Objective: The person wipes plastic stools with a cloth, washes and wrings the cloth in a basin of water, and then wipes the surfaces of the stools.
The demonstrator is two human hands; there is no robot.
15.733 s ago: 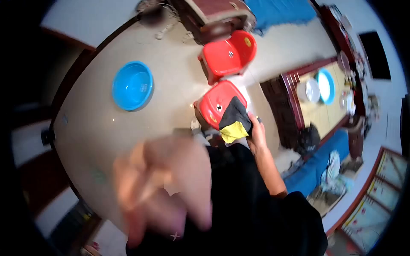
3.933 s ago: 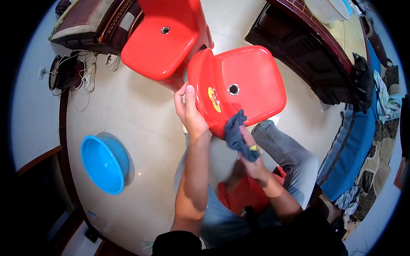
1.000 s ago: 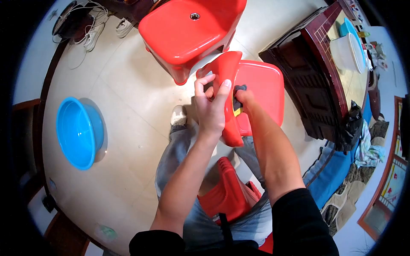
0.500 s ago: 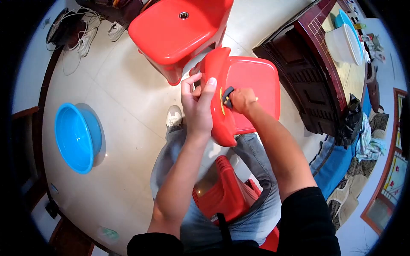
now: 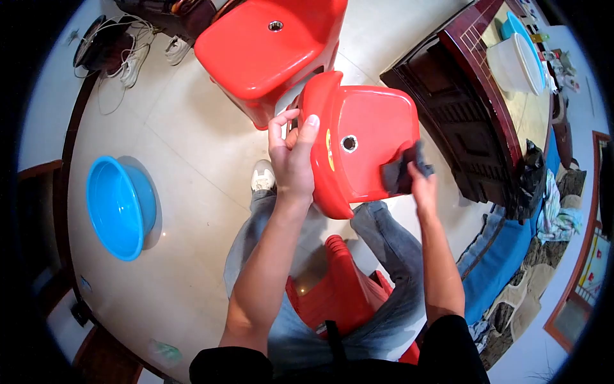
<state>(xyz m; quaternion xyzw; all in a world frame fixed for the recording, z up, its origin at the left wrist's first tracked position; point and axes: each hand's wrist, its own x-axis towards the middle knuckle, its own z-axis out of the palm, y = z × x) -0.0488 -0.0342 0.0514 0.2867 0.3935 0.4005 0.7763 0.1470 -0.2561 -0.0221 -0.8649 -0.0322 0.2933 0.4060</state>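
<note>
A small red plastic chair [image 5: 377, 118] stands before my knees, its low backrest toward my left and a metal-rimmed hole in its seat. My left hand [image 5: 294, 150] grips the backrest, thumb on top, with some fingers hidden behind it. In my right hand [image 5: 422, 182] is a bunched dark grey cloth [image 5: 399, 173], over the seat's near right corner; whether it touches the seat I cannot tell. A yellow sticker [image 5: 329, 150] shows on the inner side of the backrest.
Another red chair [image 5: 262, 48] stands just beyond. A blue basin [image 5: 115, 208] rests on the tiled floor at left. On the right is a dark wooden cabinet [image 5: 454, 115] with a white basin [image 5: 511, 64] on top. A red seat [image 5: 342, 291] shows between my legs.
My right hand has moved the cloth from beside the backrest across to the seat's near right corner, uncovering the metal-rimmed hole. My left hand keeps its grip on the backrest.
</note>
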